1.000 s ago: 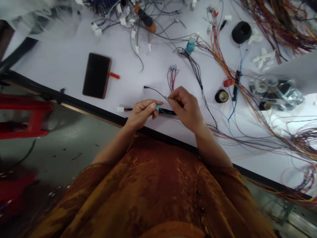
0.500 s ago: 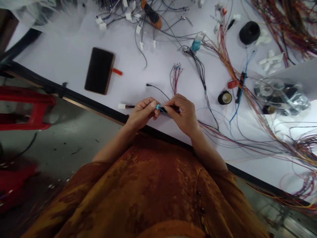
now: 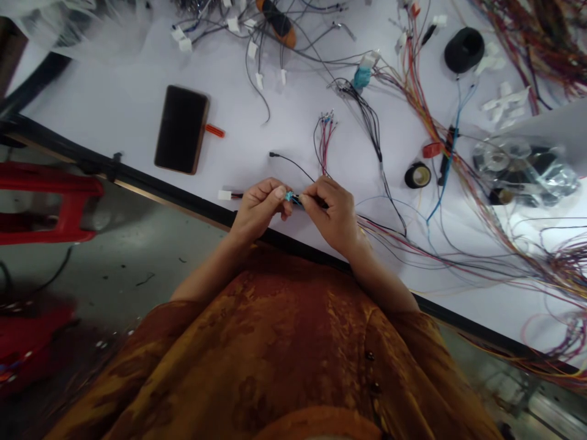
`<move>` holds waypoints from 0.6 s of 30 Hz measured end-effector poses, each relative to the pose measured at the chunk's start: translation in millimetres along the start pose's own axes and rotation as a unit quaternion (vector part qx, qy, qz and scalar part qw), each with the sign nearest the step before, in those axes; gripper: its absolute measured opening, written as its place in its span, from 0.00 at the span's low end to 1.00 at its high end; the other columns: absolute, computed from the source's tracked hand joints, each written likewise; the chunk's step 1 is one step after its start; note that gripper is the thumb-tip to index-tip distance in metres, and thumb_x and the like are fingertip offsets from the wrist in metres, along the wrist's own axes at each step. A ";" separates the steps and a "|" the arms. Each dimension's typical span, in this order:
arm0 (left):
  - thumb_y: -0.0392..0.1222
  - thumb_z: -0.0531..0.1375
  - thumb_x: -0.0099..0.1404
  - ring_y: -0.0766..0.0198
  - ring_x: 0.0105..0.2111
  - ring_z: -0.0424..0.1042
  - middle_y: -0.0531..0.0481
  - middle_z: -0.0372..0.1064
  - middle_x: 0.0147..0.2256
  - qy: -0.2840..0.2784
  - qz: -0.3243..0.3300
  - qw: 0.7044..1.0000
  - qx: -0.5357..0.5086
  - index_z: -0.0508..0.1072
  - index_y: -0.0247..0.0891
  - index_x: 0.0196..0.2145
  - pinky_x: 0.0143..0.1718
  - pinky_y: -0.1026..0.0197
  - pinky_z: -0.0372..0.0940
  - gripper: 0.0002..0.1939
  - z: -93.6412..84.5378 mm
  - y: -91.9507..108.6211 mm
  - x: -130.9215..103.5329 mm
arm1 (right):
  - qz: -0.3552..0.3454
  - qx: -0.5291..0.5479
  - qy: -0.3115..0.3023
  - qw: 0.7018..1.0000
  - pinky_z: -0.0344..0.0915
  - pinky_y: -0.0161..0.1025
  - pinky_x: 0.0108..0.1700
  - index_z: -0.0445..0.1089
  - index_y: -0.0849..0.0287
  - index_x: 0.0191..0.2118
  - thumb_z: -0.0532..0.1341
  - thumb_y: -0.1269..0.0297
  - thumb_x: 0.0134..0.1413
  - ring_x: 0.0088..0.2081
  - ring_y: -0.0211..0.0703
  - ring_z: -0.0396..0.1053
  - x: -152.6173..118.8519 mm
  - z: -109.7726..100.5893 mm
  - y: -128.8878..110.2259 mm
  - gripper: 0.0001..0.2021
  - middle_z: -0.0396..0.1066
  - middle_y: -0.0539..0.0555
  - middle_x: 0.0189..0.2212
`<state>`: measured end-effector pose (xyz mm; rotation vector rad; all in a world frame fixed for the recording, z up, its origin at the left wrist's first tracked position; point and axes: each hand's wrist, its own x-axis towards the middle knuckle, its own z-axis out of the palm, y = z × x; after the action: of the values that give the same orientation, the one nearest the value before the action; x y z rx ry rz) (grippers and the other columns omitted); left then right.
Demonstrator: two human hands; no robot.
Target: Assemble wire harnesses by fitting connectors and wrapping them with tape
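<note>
Between thumb and fingers, my left hand pinches a small light-blue connector. My right hand is closed on a thin dark wire just right of the connector; the wire's tip is too small to make out. A white connector on dark and red wires sticks out to the left of my left hand. Beyond my hands lie a black lead with a small black plug and a bundle of red and dark wires with bare terminals.
A dark phone-like slab lies at the left beside an orange strip. Tape rolls, an orange-black handled tool and a second blue connector sit farther back. Long wires spread to the right. The table's black edge runs in front.
Both hands stay together at nearly the same spot. My right fingers have shifted slightly against the blue connector, and the whole view has moved a little.
</note>
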<state>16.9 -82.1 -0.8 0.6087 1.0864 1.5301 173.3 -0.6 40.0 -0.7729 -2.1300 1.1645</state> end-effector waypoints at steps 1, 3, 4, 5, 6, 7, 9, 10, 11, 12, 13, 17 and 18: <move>0.56 0.69 0.62 0.70 0.20 0.69 0.55 0.70 0.21 0.000 -0.002 1.000 -0.001 0.74 0.37 0.32 0.21 0.68 0.65 0.18 0.1 -0.1 -0.2 | 0.012 0.015 -0.001 1.000 0.59 0.37 0.34 0.66 0.56 0.29 0.60 0.68 0.64 0.29 0.35 0.61 0.3 0.6 -0.1 0.10 0.65 0.48 0.27; 0.57 0.69 0.61 0.70 0.20 0.68 0.55 0.69 0.20 0.002 -0.008 1.000 -0.004 0.74 0.38 0.32 0.20 0.68 0.64 0.19 1.2 -0.4 -0.7 | 0.043 0.035 -0.010 0.998 0.60 0.37 0.34 0.65 0.56 0.28 0.61 0.67 0.63 0.29 0.35 0.61 0.4 2.2 -0.4 0.11 0.65 0.48 0.26; 0.58 0.69 0.61 0.71 0.19 0.67 0.55 0.69 0.20 0.003 -0.011 1.000 -0.004 0.74 0.38 0.32 0.20 0.68 0.64 0.20 2.1 -0.4 -1.1 | 0.055 0.037 -0.014 0.998 0.60 0.37 0.34 0.65 0.56 0.28 0.60 0.67 0.63 0.29 0.36 0.61 0.1 3.3 -0.6 0.11 0.65 0.47 0.25; 0.58 0.68 0.61 0.71 0.19 0.67 0.55 0.69 0.20 0.003 -0.011 1.000 -0.001 0.74 0.38 0.32 0.20 0.68 0.64 0.20 3.3 -0.4 -1.7 | 0.059 0.033 -0.013 0.998 0.60 0.37 0.34 0.65 0.56 0.28 0.60 0.66 0.63 0.29 0.36 0.61 -0.6 4.8 -0.7 0.11 0.65 0.48 0.25; 0.58 0.68 0.62 0.70 0.19 0.68 0.55 0.70 0.20 0.004 -0.006 1.000 0.006 0.74 0.37 0.32 0.20 0.68 0.65 0.20 4.6 -0.1 -2.3 | 0.055 0.021 -0.007 0.998 0.60 0.38 0.34 0.64 0.55 0.28 0.60 0.66 0.64 0.29 0.36 0.61 -1.6 6.6 -0.7 0.11 0.65 0.48 0.25; 0.57 0.68 0.62 0.70 0.20 0.68 0.54 0.71 0.20 0.005 0.003 1.000 0.017 0.73 0.37 0.31 0.21 0.68 0.65 0.19 5.9 0.3 -3.1 | 0.045 0.004 0.003 0.999 0.60 0.38 0.34 0.64 0.55 0.28 0.59 0.66 0.64 0.29 0.37 0.61 -2.8 8.6 -0.6 0.11 0.65 0.48 0.26; 0.54 0.69 0.62 0.70 0.21 0.70 0.53 0.72 0.21 0.008 0.026 0.999 0.045 0.73 0.36 0.31 0.22 0.67 0.67 0.18 8.0 2.0 -4.5 | 0.015 -0.029 0.021 0.999 0.60 0.40 0.35 0.64 0.55 0.30 0.58 0.65 0.65 0.30 0.38 0.62 -5.6 12.1 0.5 0.10 0.65 0.50 0.28; 0.54 0.69 0.63 0.70 0.21 0.70 0.52 0.72 0.22 0.012 0.035 0.998 0.055 0.73 0.36 0.31 0.23 0.67 0.67 0.17 8.6 3.0 -5.0 | 0.002 -0.037 0.024 0.999 0.60 0.40 0.36 0.64 0.54 0.31 0.58 0.64 0.66 0.31 0.38 0.63 -6.8 13.2 1.4 0.10 0.66 0.50 0.29; 0.53 0.69 0.63 0.70 0.21 0.70 0.52 0.72 0.22 0.016 0.041 0.997 0.060 0.73 0.36 0.31 0.23 0.67 0.67 0.17 8.7 3.9 -5.4 | -0.006 -0.038 0.024 0.999 0.61 0.41 0.37 0.65 0.54 0.32 0.58 0.63 0.67 0.32 0.39 0.63 -7.7 13.8 2.6 0.09 0.66 0.50 0.30; 0.54 0.68 0.63 0.70 0.20 0.70 0.52 0.72 0.21 0.019 0.042 0.997 0.062 0.73 0.36 0.31 0.22 0.67 0.67 0.18 8.5 4.8 -5.6 | -0.012 -0.034 0.020 0.999 0.61 0.41 0.38 0.65 0.54 0.33 0.58 0.63 0.67 0.33 0.39 0.64 -8.3 13.9 3.9 0.09 0.67 0.50 0.31; 0.54 0.68 0.63 0.70 0.20 0.70 0.52 0.72 0.21 0.021 0.042 0.997 0.063 0.73 0.36 0.31 0.22 0.67 0.66 0.18 7.9 5.5 -5.7 | -0.017 -0.028 0.016 0.999 0.61 0.41 0.38 0.65 0.54 0.33 0.57 0.63 0.68 0.33 0.39 0.64 -8.6 13.8 5.4 0.09 0.67 0.50 0.30; 0.54 0.68 0.64 0.70 0.22 0.70 0.52 0.72 0.22 0.020 0.037 0.997 0.067 0.73 0.36 0.31 0.24 0.67 0.67 0.17 4.4 5.6 -6.2 | -0.042 -0.025 0.014 0.999 0.60 0.41 0.39 0.64 0.54 0.31 0.56 0.65 0.69 0.33 0.38 0.65 -7.3 15.6 9.5 0.11 0.67 0.49 0.29; 0.54 0.68 0.63 0.70 0.22 0.70 0.53 0.71 0.22 0.014 0.030 0.998 0.051 0.74 0.36 0.32 0.25 0.68 0.67 0.17 3.9 5.2 -6.2 | -0.048 -0.028 0.019 0.998 0.60 0.41 0.39 0.64 0.54 0.31 0.56 0.65 0.69 0.33 0.38 0.65 -6.7 17.5 9.2 0.11 0.67 0.49 0.29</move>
<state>19.3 -86.7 6.5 0.6976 1.1826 1.5446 167.0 -10.5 22.7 -0.7048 -2.1506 1.0368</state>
